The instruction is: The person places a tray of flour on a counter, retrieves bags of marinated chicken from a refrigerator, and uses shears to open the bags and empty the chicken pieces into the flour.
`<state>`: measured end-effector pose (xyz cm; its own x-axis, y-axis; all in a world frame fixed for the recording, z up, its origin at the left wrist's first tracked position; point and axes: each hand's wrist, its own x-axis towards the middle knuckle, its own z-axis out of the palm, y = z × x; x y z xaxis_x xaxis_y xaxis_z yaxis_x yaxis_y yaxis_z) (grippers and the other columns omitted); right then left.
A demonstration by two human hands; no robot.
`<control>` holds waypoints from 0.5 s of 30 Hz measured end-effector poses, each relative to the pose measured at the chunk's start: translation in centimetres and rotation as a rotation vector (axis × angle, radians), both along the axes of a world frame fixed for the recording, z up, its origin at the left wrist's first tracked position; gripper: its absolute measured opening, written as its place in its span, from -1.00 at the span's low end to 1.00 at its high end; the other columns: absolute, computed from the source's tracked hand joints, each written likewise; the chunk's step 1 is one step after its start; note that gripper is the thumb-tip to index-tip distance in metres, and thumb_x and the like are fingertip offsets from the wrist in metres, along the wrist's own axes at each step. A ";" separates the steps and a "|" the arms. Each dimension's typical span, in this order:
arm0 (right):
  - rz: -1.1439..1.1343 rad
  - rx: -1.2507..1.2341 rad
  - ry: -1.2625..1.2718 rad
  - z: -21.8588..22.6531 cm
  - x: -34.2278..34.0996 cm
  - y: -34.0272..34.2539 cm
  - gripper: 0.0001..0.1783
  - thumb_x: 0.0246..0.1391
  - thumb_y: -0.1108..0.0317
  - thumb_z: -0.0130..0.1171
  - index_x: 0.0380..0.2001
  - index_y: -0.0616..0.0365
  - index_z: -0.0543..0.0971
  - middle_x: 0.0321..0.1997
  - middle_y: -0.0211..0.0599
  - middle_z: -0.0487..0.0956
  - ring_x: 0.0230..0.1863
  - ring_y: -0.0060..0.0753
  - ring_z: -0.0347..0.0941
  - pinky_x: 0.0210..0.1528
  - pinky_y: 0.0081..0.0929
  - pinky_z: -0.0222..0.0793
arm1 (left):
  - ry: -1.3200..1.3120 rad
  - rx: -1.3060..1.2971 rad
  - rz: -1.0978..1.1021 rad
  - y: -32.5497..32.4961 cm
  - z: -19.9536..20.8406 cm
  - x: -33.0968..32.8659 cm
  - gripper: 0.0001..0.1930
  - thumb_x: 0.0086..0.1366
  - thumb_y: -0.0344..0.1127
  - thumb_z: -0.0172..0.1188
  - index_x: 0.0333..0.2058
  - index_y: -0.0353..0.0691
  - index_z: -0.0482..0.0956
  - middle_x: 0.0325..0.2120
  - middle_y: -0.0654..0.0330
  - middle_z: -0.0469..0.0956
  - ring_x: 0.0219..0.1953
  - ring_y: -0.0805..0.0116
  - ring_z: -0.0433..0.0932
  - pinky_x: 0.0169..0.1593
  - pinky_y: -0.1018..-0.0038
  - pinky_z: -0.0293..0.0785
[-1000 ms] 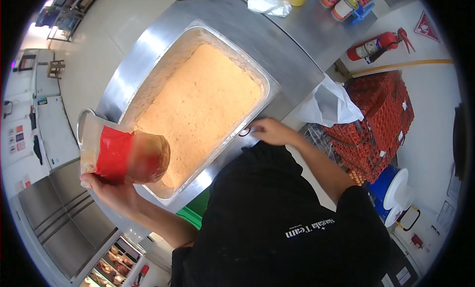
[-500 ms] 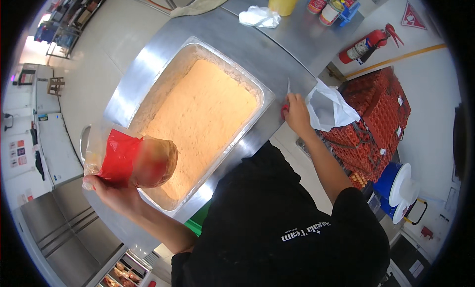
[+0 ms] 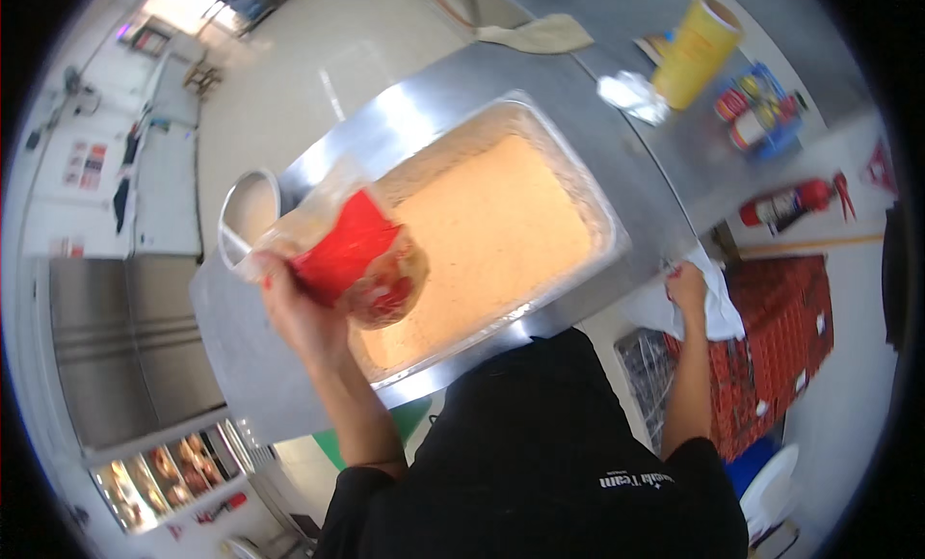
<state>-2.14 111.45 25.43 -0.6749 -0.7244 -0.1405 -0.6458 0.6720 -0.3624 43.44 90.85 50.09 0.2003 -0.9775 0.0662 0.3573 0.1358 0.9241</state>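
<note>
Bag [image 3: 358, 251] over left end of tray [image 3: 570, 154] on table [image 3: 241, 366], cloth [image 3: 540, 35] behind, crates [image 3: 790, 337] right.

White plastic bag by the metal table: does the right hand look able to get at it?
Probably yes: the right hand is right beside the white plastic bag, with nothing visible between them, though it seems to grip something red.

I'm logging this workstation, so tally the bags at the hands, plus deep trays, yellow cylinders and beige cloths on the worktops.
Bags at hands: 2 (red-and-clear bag in left hand, white bag at right hand)
Deep tray: 1
Yellow cylinder: 1
Beige cloth: 1
Total: 5
</note>
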 end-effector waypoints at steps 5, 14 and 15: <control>-0.114 -0.331 -0.592 1.0 -2.7 -0.7 -0.79 -0.05 0.46 0.07 -0.27 0.16 0.48 -0.60 -0.34 0.45 -0.58 -0.49 0.41 -0.53 -0.52 0.27 | 0.006 0.001 0.001 0.2 0.4 -0.3 -0.62 0.37 -0.05 -0.13 -0.16 -0.28 0.42 -0.22 0.16 0.50 -0.18 0.36 0.49 -0.08 0.37 0.42; 0.263 -0.503 -0.648 16.3 5.1 -9.6 -0.55 0.12 0.43 -0.05 0.12 0.16 0.35 -0.37 -0.47 0.41 -0.34 -0.68 0.31 -0.28 -0.71 0.23 | -0.036 -0.121 -0.107 0.4 1.4 0.3 -0.66 0.38 -0.11 -0.13 -0.14 -0.28 0.41 -0.21 0.16 0.49 -0.16 0.38 0.48 -0.06 0.41 0.40; 0.289 -0.515 -0.753 17.6 6.1 -10.3 -0.55 0.12 0.42 -0.05 0.12 0.16 0.35 -0.33 -0.46 0.40 -0.31 -0.66 0.30 -0.25 -0.70 0.23 | -0.035 -0.128 -0.142 0.4 1.3 0.6 -0.66 0.38 -0.11 -0.13 -0.14 -0.28 0.41 -0.21 0.16 0.49 -0.16 0.38 0.48 -0.06 0.42 0.40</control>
